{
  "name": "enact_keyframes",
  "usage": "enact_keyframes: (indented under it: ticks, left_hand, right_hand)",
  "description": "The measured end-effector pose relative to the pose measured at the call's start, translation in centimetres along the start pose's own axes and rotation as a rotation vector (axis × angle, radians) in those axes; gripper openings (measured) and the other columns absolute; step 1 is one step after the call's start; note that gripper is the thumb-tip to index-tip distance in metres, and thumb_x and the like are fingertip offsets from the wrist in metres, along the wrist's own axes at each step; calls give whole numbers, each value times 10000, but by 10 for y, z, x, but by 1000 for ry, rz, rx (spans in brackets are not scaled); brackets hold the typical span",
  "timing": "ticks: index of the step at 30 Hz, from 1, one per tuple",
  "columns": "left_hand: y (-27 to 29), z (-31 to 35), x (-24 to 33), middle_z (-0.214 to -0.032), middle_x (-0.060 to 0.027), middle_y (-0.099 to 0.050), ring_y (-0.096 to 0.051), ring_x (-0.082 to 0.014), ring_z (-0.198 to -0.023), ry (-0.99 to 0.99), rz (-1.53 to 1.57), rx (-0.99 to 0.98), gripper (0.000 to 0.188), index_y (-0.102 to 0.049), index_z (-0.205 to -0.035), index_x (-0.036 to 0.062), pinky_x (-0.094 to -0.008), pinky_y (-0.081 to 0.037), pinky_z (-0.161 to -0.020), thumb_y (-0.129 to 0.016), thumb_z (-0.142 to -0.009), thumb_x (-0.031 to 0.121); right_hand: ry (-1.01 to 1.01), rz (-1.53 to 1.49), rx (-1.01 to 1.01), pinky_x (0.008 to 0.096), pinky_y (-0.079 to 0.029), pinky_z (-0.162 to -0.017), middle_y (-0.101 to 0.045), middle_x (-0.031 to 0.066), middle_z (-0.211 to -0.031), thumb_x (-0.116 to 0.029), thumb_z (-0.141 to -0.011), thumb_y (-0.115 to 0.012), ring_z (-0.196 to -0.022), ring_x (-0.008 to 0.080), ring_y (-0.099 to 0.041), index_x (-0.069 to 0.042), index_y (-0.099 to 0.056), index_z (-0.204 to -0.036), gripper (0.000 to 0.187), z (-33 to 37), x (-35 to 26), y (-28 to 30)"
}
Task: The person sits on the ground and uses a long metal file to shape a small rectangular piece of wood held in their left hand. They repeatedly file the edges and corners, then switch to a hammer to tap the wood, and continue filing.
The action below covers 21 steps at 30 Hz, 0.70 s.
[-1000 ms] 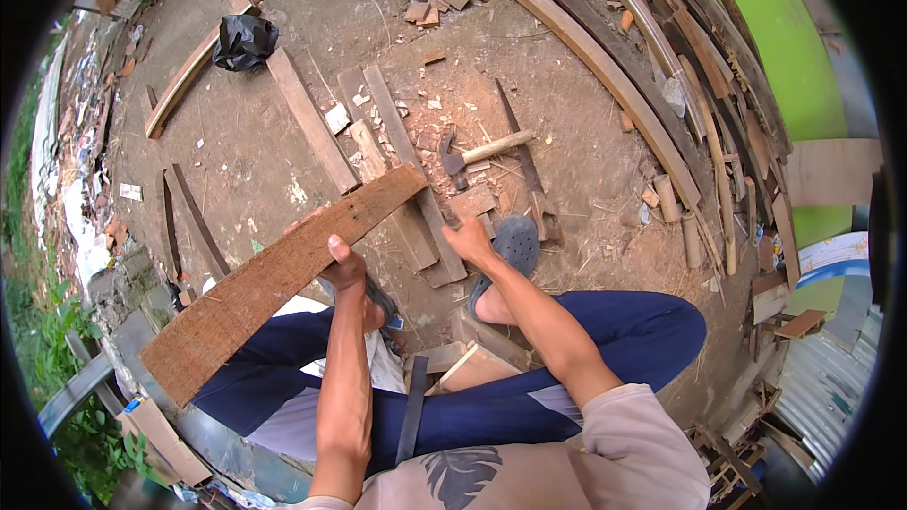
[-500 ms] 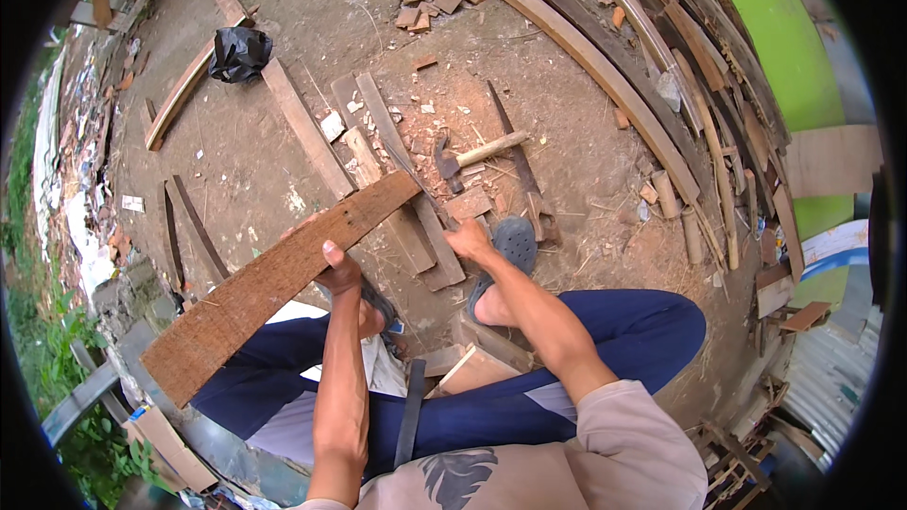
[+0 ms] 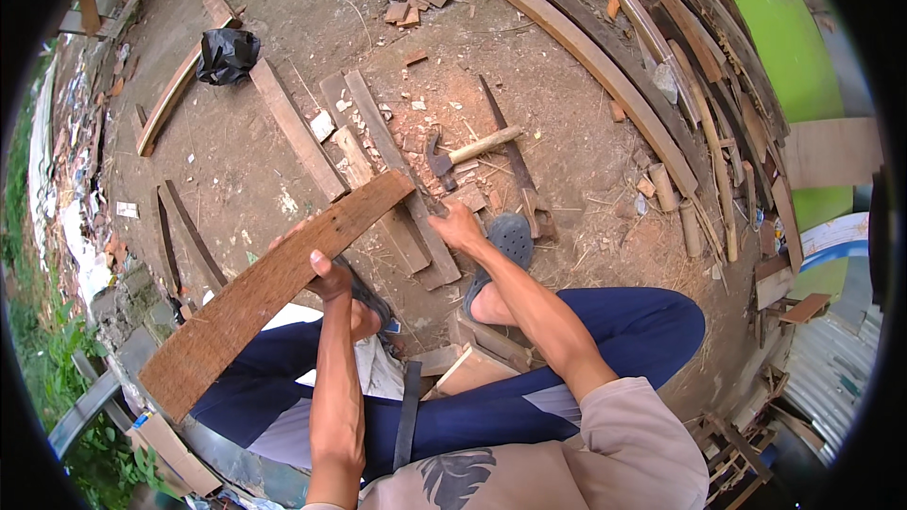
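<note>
Plank (image 3: 274, 288): brown, flat, rough-grained; aslant above the ground (image 3: 605, 179), in the left grasp.
Left hand (image 3: 331, 279): wrapped about mid-length, thumb on top.
Right hand (image 3: 458, 227): near the far end, fingers curled; could not tell if it held anything.
Balance: mid-length grip probably best against tipping.
Hammer (image 3: 477, 147): pale wooden handle, dark head; lay beyond.
</note>
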<state>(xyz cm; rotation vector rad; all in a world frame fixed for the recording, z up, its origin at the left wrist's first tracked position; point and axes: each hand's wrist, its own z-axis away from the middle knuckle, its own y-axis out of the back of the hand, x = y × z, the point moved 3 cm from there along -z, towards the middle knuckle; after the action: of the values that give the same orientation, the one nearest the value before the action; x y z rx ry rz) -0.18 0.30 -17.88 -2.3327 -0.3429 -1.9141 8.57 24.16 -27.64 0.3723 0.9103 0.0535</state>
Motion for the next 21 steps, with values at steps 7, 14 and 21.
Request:
enact_keyframes:
  ticks: [7, 14, 21]
  left_hand:
    - [-8, 5, 7, -1166, -164, -527, -574, -295, -1059, 26, 24, 41, 871, -264, -1357, 19, -462, -465, -958, -661, -750, 500]
    - [-3, 1, 2, -1131, -157, -564, -577, -288, -1057, 11, -3, 29, 803, -307, -1312, 19, -445, -456, -955, -646, -762, 497]
    - [-7, 4, 10, -1118, -155, -579, -581, -283, -1048, -10, -108, 22, 794, -295, -1327, 7, -447, -439, -978, -618, -776, 479]
  right_hand:
    - [-102, 32, -67, 356, -480, -560, -619, 125, -616, -221, -816, -669, -567, 171, -582, 45, -655, -862, 270, 1, 37, -12]
    - [203, -72, 98, 413, -518, -591, -635, 202, -629, -250, -784, -663, -585, 269, -650, 75, -636, -798, 327, 9, -20, 0]
    - [-258, 173, -134, 399, -522, -626, -646, 165, -671, -276, -796, -669, -640, 237, -665, 36, -650, -803, 314, -2, 16, -4]
